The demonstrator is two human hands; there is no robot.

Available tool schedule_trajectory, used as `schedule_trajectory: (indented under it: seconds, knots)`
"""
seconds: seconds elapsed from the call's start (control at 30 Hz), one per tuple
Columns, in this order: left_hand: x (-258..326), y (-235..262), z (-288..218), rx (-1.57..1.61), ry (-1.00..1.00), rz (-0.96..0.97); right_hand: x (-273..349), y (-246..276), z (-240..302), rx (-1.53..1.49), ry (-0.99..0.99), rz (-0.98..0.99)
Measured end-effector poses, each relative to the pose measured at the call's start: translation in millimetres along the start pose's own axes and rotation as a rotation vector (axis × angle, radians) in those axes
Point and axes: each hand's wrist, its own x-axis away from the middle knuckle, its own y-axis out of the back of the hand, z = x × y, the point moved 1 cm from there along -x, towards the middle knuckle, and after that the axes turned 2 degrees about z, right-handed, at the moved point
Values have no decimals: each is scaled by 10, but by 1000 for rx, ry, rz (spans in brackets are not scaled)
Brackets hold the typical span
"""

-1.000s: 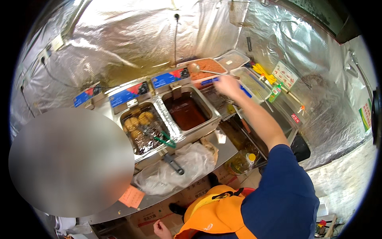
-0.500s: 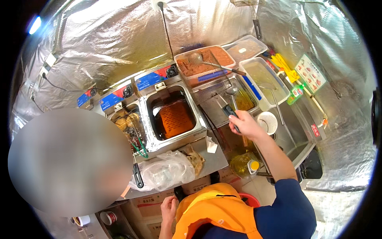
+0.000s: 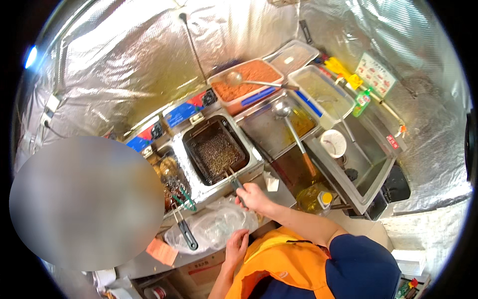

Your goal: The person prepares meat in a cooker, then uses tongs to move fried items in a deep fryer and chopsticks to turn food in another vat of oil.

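My right hand (image 3: 254,197) is closed around the black handle (image 3: 238,188) of a wire fry basket. Its metal prongs reach over the front rim of the deep fryer (image 3: 255,167), and its mesh lies mostly hidden in the dark, bubbling oil (image 3: 217,153). My left hand (image 3: 237,245) hangs by the counter's front edge with fingers curled and nothing visible in them. Closest to it is a clear plastic bag (image 3: 211,226) on the counter. A second black-handled basket (image 3: 186,234) rests left of the bag, its handle pointing toward me.
Right of the fryer, a steel tray (image 3: 259,127) holds a ladle (image 3: 294,132). Behind stand a tub of orange-red crumbly food (image 3: 254,72) and a translucent tub (image 3: 311,82). A sink (image 3: 381,172) holds a white container (image 3: 332,143). An oil bottle (image 3: 312,198) stands below.
My right hand has moved left from over the steel tray to the fryer, and the basket is now in the oil. The oil bubbles. My left hand has shifted right relative to the counter.
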Motion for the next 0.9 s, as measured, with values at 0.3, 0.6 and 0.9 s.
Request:
schedule_trajectory:
  seconds: [0.3,0.6,0.9]
  knots:
    - [185,-59,301,-51,235,-96,-1722,2852,1893,1312,598,-767]
    - [1197,-1039,1165,-44,646,-236,-3268,3344,2206,413,56,112]
    - [718,-1439,1329,200,660,-374,-3082,2546,1574,1621,630,-190]
